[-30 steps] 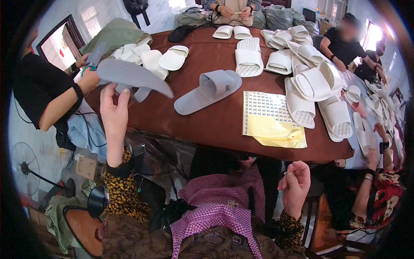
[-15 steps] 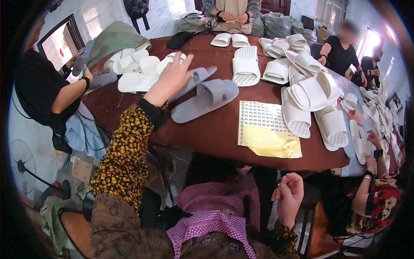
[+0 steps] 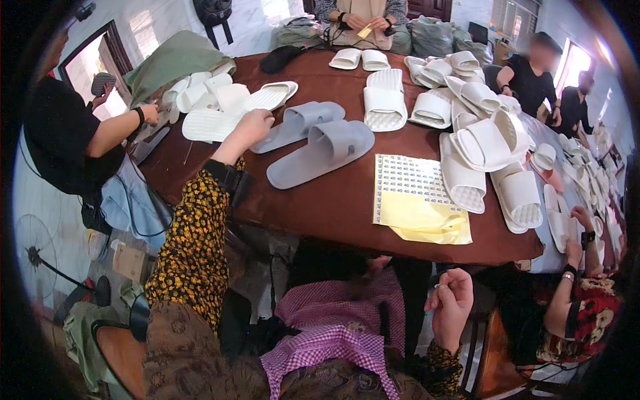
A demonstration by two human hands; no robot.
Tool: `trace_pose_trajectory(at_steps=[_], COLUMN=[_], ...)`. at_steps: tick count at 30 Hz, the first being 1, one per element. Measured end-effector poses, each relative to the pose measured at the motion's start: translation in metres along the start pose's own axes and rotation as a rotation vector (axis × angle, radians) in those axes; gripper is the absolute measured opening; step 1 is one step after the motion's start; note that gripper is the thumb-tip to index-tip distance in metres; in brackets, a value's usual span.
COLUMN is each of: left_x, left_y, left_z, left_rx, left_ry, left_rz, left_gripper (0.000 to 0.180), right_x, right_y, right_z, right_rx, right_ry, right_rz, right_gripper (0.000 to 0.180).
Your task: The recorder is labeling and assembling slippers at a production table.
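Observation:
A pair of grey slide slippers lies side by side on the brown table in front of me. My left hand is at the left end of this pair, fingers curled in. It is also beside the near end of a white slipper. What its fingertips touch is hidden. My right hand is raised below the table's front edge, finger and thumb pinched together. A small pale piece shows at its fingertips, too small to name. A yellow-backed sheet of small printed stickers lies right of the grey pair.
White slippers pile up at the right and at the left. A single white slipper and a smaller pair stand farther back. Co-workers work around the table; one across it holds a small yellow piece. A green cloth lies at far left.
My left hand has come down and slightly left, its spread fingers now curled. My right hand stays raised and pinched. The person at left has shifted the slippers in hand.

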State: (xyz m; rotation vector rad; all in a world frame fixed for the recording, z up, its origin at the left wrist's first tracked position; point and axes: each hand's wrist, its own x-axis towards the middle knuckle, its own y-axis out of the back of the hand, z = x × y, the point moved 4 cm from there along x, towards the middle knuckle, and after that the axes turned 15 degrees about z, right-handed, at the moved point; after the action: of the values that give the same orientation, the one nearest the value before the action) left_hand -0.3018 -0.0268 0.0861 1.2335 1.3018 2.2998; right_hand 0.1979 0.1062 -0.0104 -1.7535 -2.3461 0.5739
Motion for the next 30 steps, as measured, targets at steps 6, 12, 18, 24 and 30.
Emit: trace_pose_trajectory(at_steps=[6,12,18,24,30], left_x=[-0.011,-0.026,-0.041,-0.042,-0.014], left_y=[-0.001,-0.012,-0.028,-0.035,-0.041], left_z=[-0.029,-0.012,0.027,0.051,0.059], left_rx=[0.02,-0.079,-0.092,-0.096,-0.076], left_ry=[0.085,0.114,-0.018,-0.112,-0.145], left_rz=[-0.066,-0.028,-0.156,-0.167,-0.106], left_gripper=[0.028,0.029,0.032,0.045,0.038], right_x=[0.001,-0.001,-0.003,-0.003,-0.005], right_y=[0.001,-0.003,0.0,0.003,0.005], right_z=[0.006,0.006,0.01,0.012,0.01], right_rx=[0.012,0.019,-0.006,-0.022,-0.053], right_ry=[-0.007,-0.008,-0.009,-0.017,-0.004], right_rz=[-0.026,-0.037,-0.072,-0.066,-0.043], right_gripper=[0.025,0.024,0.023,0.022,0.021])
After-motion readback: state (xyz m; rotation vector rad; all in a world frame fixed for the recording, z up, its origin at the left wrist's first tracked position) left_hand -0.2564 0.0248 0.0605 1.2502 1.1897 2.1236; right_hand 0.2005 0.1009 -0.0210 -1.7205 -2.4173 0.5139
